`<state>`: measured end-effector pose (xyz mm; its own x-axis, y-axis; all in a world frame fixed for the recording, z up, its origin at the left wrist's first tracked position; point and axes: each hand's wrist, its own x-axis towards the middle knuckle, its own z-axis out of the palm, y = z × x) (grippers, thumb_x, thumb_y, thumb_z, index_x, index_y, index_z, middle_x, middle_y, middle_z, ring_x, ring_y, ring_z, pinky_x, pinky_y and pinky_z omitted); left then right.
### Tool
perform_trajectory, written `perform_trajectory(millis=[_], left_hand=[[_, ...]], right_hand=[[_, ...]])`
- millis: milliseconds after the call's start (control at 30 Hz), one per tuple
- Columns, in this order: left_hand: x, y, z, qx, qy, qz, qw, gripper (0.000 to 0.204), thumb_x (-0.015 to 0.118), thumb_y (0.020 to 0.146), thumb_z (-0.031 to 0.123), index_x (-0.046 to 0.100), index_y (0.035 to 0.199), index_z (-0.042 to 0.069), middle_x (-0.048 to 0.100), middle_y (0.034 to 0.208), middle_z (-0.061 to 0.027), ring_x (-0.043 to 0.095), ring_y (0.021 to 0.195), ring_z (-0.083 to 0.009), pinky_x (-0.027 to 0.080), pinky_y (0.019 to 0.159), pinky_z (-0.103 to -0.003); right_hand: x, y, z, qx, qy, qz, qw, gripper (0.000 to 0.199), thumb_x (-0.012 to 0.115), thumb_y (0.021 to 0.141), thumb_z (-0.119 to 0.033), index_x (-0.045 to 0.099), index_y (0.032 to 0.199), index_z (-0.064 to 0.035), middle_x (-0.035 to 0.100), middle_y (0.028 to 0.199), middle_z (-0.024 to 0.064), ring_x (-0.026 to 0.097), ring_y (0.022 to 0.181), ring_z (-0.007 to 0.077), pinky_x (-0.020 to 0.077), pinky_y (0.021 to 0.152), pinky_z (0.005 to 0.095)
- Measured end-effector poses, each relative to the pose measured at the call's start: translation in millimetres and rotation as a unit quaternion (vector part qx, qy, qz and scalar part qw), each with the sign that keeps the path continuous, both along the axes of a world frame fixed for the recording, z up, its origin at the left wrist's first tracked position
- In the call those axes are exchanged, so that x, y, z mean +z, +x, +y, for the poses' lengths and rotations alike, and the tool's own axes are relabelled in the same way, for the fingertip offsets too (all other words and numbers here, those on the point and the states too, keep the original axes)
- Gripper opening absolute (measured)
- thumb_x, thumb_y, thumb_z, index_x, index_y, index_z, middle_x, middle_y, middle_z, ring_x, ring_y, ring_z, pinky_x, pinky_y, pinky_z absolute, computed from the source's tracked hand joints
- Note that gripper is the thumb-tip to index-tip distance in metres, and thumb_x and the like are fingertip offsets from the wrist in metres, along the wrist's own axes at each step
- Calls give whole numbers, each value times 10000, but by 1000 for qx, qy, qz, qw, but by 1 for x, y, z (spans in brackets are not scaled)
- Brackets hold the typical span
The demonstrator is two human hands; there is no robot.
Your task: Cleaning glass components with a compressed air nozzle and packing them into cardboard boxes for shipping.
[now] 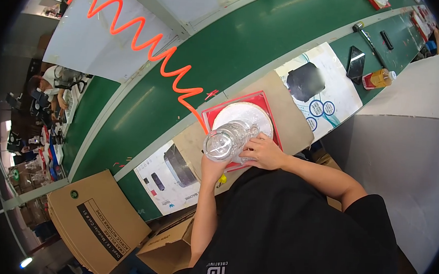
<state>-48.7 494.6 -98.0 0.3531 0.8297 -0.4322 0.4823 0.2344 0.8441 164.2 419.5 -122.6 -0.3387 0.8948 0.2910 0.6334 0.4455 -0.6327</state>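
A clear, shiny, rounded piece with a ridged body, perhaps plastic or glass, is tilted toward me in my hands. My left hand holds it from below at its near left end; most of those fingers are hidden behind it. With bent fingers, my right hand grips its right side. Beneath it lies a white round disc on a square red-edged tray. An orange coiled hose comes down from the upper left, and its lower end disappears beside the clear piece.
Brown cardboard and printed sheets cover part of the green bench. At the right lie a phone, a drink bottle and a long-handled tool. Cardboard boxes stand lower left. Another person works at far left.
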Motion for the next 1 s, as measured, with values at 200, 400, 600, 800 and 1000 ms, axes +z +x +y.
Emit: perform_trajectory(millis=[200, 400, 600, 800, 1000], left_hand=[[4, 4, -2, 50, -37, -30, 998, 808, 802, 679, 2, 410, 1386, -25, 592, 1250, -98, 589, 1100, -176, 465, 962, -307], [16, 7, 0, 58, -70, -47, 995, 845, 799, 673, -11, 377, 1405, -24, 597, 1241, -97, 591, 1102, -167, 470, 960, -303], [9, -1, 1, 27, -45, -19, 998, 845, 815, 672, 10, 381, 1396, -22, 609, 1224, -97, 594, 1091, -167, 472, 951, -301], [5, 0, 1, 20, -23, -33, 999, 854, 848, 671, 57, 392, 1389, -21, 629, 1191, -83, 600, 1068, -162, 474, 941, -296], [7, -1, 4, 30, -70, -29, 997, 790, 846, 677, 53, 448, 1355, -24, 626, 1199, -83, 604, 1058, -154, 483, 930, -302]], right_hand=[[-1, 1, -1, -4, -7, -2, 1000, 251, 767, 741, -311, 683, 932, -172, 587, 936, -14, 574, 914, 157, 390, 794, 341], [0, 1, -2, -10, -10, 4, 1000, 244, 767, 741, -298, 679, 929, -168, 589, 960, -14, 570, 945, 155, 386, 806, 345], [-3, 1, -3, 0, -10, 10, 1000, 262, 761, 749, -291, 682, 968, -170, 604, 970, -17, 571, 953, 161, 377, 807, 347], [-3, 3, -3, 5, -16, 17, 1000, 270, 763, 731, -298, 665, 940, -156, 583, 955, -4, 569, 954, 161, 375, 809, 346], [-1, 1, 0, 6, -14, 12, 1000, 274, 771, 721, -286, 659, 934, -155, 581, 953, -1, 568, 951, 165, 377, 804, 347]])
